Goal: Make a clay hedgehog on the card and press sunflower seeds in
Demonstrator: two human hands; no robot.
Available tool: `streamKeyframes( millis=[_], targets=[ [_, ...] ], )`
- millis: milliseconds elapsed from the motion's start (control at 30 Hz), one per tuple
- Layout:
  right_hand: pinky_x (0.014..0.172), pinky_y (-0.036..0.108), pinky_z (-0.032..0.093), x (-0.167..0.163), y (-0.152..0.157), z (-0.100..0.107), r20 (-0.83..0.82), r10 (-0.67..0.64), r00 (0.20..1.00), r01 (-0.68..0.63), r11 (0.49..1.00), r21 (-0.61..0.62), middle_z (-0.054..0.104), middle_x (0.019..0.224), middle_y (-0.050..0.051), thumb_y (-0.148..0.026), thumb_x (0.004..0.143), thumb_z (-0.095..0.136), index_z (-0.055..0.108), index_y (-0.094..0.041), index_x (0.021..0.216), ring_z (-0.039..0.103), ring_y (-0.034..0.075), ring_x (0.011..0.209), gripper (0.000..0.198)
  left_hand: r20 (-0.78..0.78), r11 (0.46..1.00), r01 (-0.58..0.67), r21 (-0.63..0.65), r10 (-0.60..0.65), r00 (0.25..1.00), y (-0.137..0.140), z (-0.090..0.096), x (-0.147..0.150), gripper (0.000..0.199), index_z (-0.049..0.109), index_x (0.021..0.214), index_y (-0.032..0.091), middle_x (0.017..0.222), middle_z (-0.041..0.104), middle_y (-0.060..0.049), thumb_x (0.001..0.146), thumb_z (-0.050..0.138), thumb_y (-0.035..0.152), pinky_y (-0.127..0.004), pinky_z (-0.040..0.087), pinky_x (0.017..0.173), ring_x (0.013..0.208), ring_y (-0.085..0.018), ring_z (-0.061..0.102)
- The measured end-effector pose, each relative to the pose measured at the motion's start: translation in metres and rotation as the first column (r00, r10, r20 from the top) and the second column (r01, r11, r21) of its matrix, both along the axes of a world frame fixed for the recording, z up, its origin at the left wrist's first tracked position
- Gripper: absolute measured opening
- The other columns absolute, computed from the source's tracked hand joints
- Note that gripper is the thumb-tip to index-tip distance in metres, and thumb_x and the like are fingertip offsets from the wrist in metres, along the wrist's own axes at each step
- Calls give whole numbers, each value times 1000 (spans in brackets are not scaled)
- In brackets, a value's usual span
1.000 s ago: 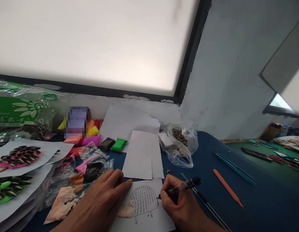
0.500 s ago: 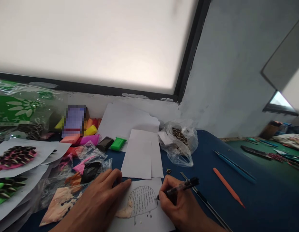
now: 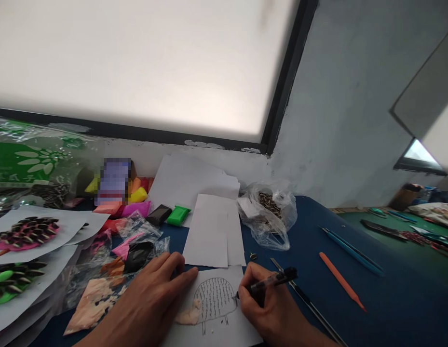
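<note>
A sheet of drawing paper (image 3: 218, 333) lies in front of me. On it is a pen-drawn animal outline (image 3: 215, 299), its rounded body filled with rows of small marks and two short legs below. Pale peach clay (image 3: 188, 316) is pressed on at its left end. My right hand (image 3: 263, 301) grips a black pen (image 3: 272, 281), its tip at the right edge of the outline. My left hand (image 3: 160, 289) rests on the sheet's left side, fingers loosely extended and holding nothing.
Left are stacked sheets with seed-covered clay shapes (image 3: 26, 233) and coloured clay packets (image 3: 178, 215). Blank papers (image 3: 207, 231) and a plastic bag of seeds (image 3: 269, 207) lie ahead. A craft knife (image 3: 310, 303), an orange modelling tool (image 3: 342, 281) and blue tweezers (image 3: 350, 250) are at right.
The view has shifted very slightly. Both hands and the pen look almost still, with the pen tip staying by the right edge of the drawn body.
</note>
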State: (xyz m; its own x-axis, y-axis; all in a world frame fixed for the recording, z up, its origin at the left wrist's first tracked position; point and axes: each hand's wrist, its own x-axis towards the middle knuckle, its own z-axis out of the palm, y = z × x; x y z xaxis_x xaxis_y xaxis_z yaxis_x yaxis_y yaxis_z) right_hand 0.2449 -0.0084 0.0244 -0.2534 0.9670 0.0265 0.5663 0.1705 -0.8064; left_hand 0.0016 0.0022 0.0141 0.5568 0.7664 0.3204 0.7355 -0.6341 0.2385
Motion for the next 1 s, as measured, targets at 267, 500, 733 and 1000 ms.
streamKeyframes(
  millis=[267, 500, 733, 1000],
  targets=[
    [50, 24, 29, 0, -1, 1, -32, 27, 999, -28, 999, -45, 41, 60, -5, -22, 81, 52, 42, -21, 71, 40, 11, 54, 14, -20, 1000, -1, -30, 0, 1000, 1, -1, -2, 34, 67, 110, 24, 100, 60, -8, 92, 41, 13, -36, 53, 74, 90, -25, 59],
    [50, 24, 30, 1, -2, 0, -82, 67, 994, -67, 998, 9, 43, 62, -4, -25, 81, 51, 43, -21, 70, 41, 12, 55, 13, 30, 1000, 0, 1, 0, 1000, 2, -7, -2, 33, 67, 111, 27, 98, 58, -6, 95, 40, 16, -32, 49, 73, 87, -23, 57],
    [49, 24, 31, -4, -4, 1, -124, 91, 988, -87, 996, 34, 46, 60, -2, -31, 81, 52, 46, -21, 71, 42, 12, 53, 16, 35, 1000, 5, -14, -5, 999, 1, -8, -2, 31, 66, 107, 25, 99, 56, -6, 95, 40, 15, -31, 47, 73, 88, -23, 55],
    [49, 24, 31, -6, -5, -6, -127, 131, 983, -131, 991, 3, 46, 61, -3, -31, 83, 53, 44, -21, 72, 41, 12, 53, 17, 34, 1000, 2, -26, -2, 999, 3, -11, -1, 32, 65, 108, 24, 99, 55, -7, 94, 38, 14, -35, 46, 73, 88, -24, 53]
  ],
)
